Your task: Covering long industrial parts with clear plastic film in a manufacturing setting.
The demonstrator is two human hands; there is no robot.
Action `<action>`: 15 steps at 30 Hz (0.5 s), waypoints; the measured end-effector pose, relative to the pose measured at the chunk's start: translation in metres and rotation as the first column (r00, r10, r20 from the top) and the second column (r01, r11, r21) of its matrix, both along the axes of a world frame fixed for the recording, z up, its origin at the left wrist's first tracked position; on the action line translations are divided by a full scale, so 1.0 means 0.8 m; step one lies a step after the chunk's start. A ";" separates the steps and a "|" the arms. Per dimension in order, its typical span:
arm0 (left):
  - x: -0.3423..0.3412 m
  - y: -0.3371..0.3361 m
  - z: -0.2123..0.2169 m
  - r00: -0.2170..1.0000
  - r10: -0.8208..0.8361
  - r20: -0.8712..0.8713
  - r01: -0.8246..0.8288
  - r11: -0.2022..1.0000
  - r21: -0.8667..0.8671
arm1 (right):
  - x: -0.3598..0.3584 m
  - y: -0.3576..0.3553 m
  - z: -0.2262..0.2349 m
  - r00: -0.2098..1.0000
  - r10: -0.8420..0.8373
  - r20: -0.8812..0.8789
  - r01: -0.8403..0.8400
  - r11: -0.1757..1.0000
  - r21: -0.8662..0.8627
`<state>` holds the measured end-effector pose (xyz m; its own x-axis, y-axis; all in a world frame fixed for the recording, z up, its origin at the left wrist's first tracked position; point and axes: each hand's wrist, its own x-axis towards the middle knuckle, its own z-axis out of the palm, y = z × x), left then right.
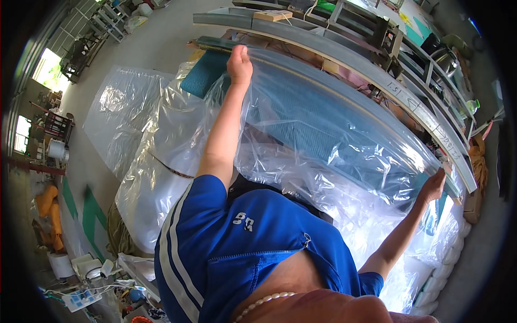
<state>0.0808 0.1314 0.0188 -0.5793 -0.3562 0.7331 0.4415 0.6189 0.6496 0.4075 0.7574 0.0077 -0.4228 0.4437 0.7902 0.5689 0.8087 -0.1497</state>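
Clear plastic film (pixel 301 156) is stretched before me over a teal ribbed sheet (pixel 207 72). My left hand (pixel 239 65) is closed on the film near the far left end of a long film-wrapped roll (pixel 334 89), thumb up. Far to the right, my right hand (pixel 432 187) is closed at the film's other end, close to the end of a metal beam. Between the hands the film lies wrinkled and shiny, with the teal showing through. The fingertips of both hands are mostly hidden.
A long grey metal beam (pixel 377 78) with handwriting curves behind the roll, and a small wooden block (pixel 273 15) lies on it. Loose film (pixel 129 102) hangs down at the left. A power strip (pixel 81 299) with cables is at the lower left.
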 end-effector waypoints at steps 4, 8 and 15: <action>-0.025 -0.006 -0.014 0.996 -0.003 0.088 0.003 1.000 -0.004 | -0.032 -0.015 -0.002 0.996 -0.089 0.022 0.087 0.993 0.079; -0.030 -0.009 -0.005 0.974 0.019 0.224 -0.011 0.999 -0.033 | -0.044 -0.009 -0.009 0.989 -0.142 0.050 0.137 0.987 0.085; -0.017 -0.011 0.010 0.929 -0.061 0.366 -0.032 0.970 0.242 | -0.046 -0.040 0.009 0.913 -0.398 -0.086 0.291 0.785 -0.547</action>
